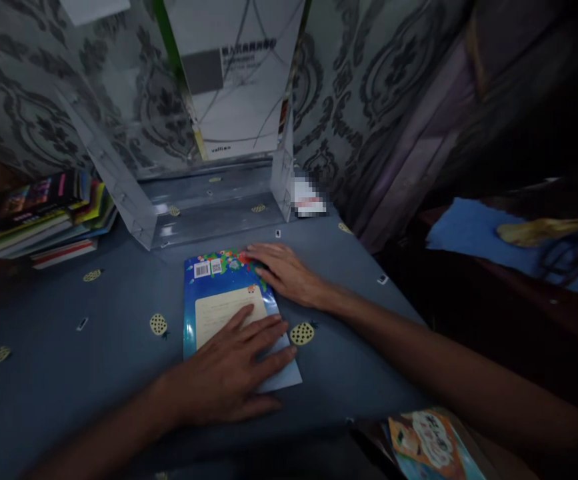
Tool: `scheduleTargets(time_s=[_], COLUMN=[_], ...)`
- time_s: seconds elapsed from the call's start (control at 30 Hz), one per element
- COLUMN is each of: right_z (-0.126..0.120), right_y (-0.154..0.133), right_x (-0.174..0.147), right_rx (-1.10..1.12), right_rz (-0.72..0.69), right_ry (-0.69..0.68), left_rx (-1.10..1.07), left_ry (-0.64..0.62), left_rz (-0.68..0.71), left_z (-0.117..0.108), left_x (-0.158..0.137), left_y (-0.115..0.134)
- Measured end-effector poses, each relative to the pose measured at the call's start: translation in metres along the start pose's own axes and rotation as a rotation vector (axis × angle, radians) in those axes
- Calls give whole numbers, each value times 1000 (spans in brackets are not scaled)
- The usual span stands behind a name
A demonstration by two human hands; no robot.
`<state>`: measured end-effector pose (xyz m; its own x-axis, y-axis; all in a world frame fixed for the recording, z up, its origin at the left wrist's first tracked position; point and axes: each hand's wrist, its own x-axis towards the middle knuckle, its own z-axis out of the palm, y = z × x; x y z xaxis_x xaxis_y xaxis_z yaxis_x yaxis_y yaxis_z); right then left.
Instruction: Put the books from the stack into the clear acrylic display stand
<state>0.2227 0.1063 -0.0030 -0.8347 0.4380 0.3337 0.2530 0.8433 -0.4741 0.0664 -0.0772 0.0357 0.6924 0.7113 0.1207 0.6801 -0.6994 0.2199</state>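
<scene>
A thin blue book (229, 283) lies flat on the table with its back cover up, showing a barcode, a colourful strip along the top and a pale text panel. My left hand (239, 363) rests flat across its lower part, fingers spread and pointing right. At the upper right edge of the book, my right hand (289, 273) lies with its fingertips on the cover, fingers stretched out. Neither hand grips anything. Part of the book's lower left is hidden under my left hand.
A clear plastic rack (119, 177) stands at the back, with a large white book (249, 87) above it. At the left is a stack of books (49, 213). Another colourful book (429, 443) sits below the table's front edge. A blue cloth (473, 233) lies at the right.
</scene>
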Motion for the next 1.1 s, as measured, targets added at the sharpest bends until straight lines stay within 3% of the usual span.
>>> scheduleTargets(time_s=[0.3, 0.53, 0.73, 1.1], right_z=[-4, 9, 13, -15], right_y=[-21, -32, -33, -75], right_x=[-3, -7, -26, -107], right_rx=[-134, -102, -38, 27], right_rz=[22, -171, -196, -184], right_ry=[-28, 65, 66, -114], left_rx=[42, 63, 153, 316], left_ry=[-31, -2, 28, 173], left_rz=[-17, -26, -79, -412], left_z=[-1, 1, 9, 29], left_x=[2, 1, -3, -81], left_y=[2, 5, 15, 11])
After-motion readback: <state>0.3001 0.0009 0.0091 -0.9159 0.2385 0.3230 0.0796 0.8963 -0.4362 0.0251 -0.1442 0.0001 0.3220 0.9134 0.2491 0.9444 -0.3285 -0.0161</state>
